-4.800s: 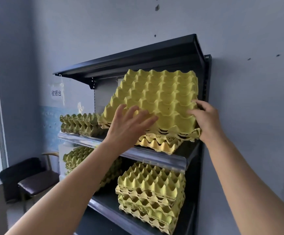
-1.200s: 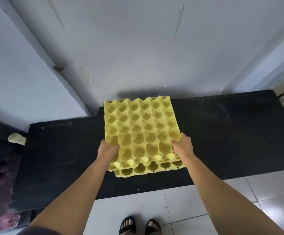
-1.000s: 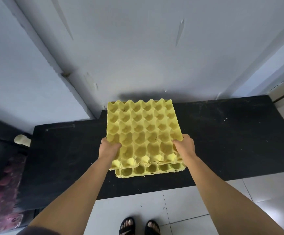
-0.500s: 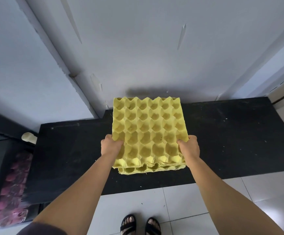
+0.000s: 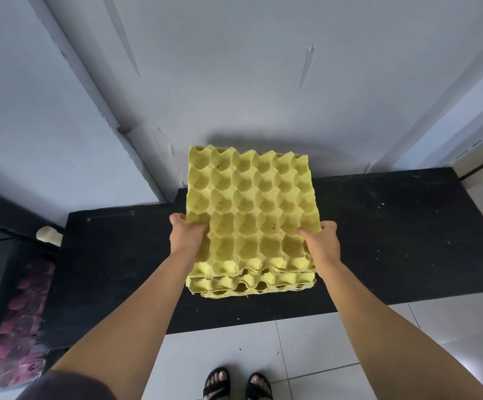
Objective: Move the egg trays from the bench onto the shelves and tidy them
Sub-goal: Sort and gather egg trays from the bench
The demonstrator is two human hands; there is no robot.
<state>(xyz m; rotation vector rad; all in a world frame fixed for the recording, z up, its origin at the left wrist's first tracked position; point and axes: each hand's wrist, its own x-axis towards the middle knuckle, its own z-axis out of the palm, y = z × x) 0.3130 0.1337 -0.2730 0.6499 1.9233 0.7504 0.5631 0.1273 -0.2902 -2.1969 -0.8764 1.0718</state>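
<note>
Two feet in black sandals stand on the white tiled floor at the bottom of the view, toes pointing at the worktop. Both bare forearms reach forward and up from the lower corners, nearly straight and converging a little, with a dark sleeve showing at the left arm's near end. The left hand grips the left edge of the trays, its thumb curled over the top into a cup and its fingers hidden beneath. The right hand grips the right edge at about the same level, thumb likewise hooked over the rim and fingers out of sight below. Each hand holds the stack nearer its front than its back. The trays are yellow pulp, several nested together, cups facing up, their ragged front edges slightly out of line with one another. They are held over the middle of the black worktop, and the far edge shows against the wall above the worktop's back line; whether the underside touches the surface cannot be told. Pale specks dot the worktop. At far left, a cream knob sits beside its corner, with something pink lower down. A grey shadow lies on the wall behind the trays.
</note>
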